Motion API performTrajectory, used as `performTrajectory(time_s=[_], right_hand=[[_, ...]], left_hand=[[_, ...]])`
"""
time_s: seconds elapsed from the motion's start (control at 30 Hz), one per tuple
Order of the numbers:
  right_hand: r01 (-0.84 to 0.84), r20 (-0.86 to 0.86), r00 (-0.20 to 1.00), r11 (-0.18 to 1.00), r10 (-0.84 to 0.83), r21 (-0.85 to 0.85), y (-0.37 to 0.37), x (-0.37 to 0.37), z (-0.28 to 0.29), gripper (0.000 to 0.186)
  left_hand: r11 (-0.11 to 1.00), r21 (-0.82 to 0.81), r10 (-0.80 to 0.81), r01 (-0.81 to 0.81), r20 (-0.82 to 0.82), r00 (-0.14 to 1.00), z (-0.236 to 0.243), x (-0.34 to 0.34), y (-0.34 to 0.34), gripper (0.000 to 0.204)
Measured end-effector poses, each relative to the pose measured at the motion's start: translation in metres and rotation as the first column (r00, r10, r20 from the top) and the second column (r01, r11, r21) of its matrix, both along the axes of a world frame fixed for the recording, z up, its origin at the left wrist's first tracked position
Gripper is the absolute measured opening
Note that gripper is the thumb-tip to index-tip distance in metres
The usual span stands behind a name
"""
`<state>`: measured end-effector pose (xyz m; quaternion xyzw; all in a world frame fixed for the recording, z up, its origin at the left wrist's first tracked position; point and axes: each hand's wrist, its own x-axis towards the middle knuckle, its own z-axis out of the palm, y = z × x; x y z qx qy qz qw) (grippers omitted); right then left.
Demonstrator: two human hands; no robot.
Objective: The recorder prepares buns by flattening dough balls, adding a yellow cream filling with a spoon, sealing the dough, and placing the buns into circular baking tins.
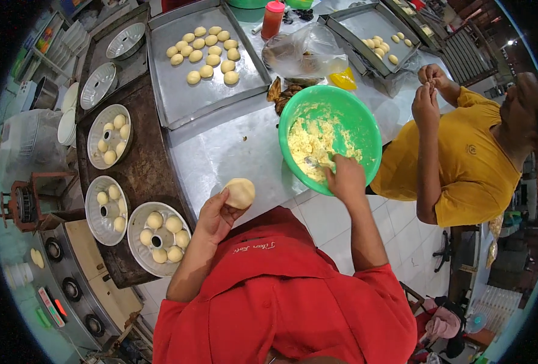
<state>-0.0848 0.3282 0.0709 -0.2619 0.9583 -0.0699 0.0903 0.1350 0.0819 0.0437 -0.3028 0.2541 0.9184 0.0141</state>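
My left hand (pixel 217 213) holds a flattened round of pale dough (pixel 240 192) up over the edge of the steel table (pixel 232 151). My right hand (pixel 343 176) grips a spoon (pixel 314 162) inside a green bowl (pixel 354 115), its tip in the yellow crumbly filling (pixel 311 139). The bowl sits at the table's near right edge. My red sleeves come up from the bottom.
A steel tray (pixel 178 91) carries several dough balls; round ring moulds (pixel 157 238) with dough balls sit on a dark counter at left. A person in a yellow shirt (pixel 463 164) works dough at right. A second tray (pixel 366 24), plastic bag (pixel 302 51) and red bottle (pixel 272 18) stand behind.
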Motion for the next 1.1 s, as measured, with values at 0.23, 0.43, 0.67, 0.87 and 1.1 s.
performTrajectory(time_s=[0.23,0.43,0.67,0.87,1.1], right_hand=[[-0.04,0.105,0.994,0.999,0.037,0.025,0.013,-0.011,-0.024,0.016],[-0.075,0.048,0.996,0.995,0.078,-0.068,0.019,-0.008,-0.027,0.012],[0.011,0.329,0.942,0.977,0.061,-0.213,0.016,-0.012,-0.027,0.016],[0.07,0.509,0.853,0.942,0.115,-0.329,0.028,-0.026,-0.036,0.02],[0.289,0.708,0.691,0.842,0.146,-0.456,0.031,-0.036,-0.024,0.022]], left_hand=[[0.961,-0.27,0.088,-0.059,0.097,0.991,-0.015,0.018,0.006,0.044],[0.934,-0.357,0.055,-0.023,0.079,0.995,-0.006,0.015,0.019,0.035],[0.819,-0.555,-0.119,0.144,0.083,0.99,-0.008,0.005,0.031,0.032],[0.703,-0.686,-0.207,0.186,0.053,0.977,-0.012,-0.003,0.035,0.033],[0.741,-0.627,-0.232,0.24,0.096,0.968,0.006,-0.035,0.04,0.032]])
